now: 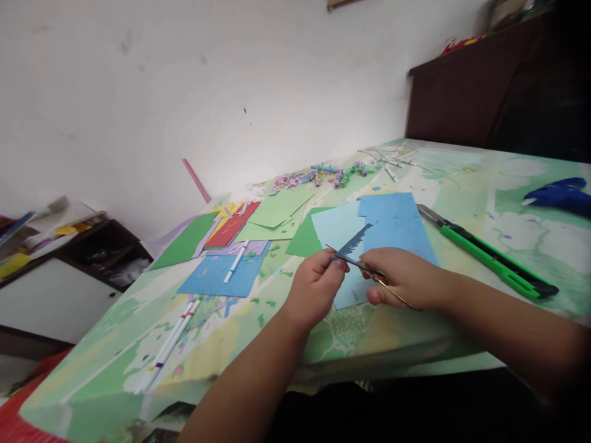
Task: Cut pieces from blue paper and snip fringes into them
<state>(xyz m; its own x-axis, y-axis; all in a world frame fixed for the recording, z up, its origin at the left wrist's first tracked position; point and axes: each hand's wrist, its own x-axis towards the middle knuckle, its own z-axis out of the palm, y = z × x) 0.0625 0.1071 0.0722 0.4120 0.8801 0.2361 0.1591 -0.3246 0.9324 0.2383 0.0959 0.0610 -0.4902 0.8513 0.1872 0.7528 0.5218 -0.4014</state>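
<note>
Between my hands is a narrow dark blue strip (354, 242) with a fringe of fine cuts along one edge. My left hand (316, 286) pinches its near end between thumb and fingers. Gold-handled scissors (379, 275) sit in my right hand (399, 277), the fingers wrapped round the handles and the blades reaching to the strip by my left fingertips. Part of the handles is hidden by the hand. Under and behind the hands lie a light blue sheet (339, 220) and a bigger blue sheet (394, 221).
A green utility knife (492, 258) lies right of my right hand, with a blue tool (558, 195) beyond it. Leftward are a blue sheet (217, 275), white markers (173, 341), a red sheet (231, 227) and green scraps. Curled paper pieces (339, 178) cluster near the wall.
</note>
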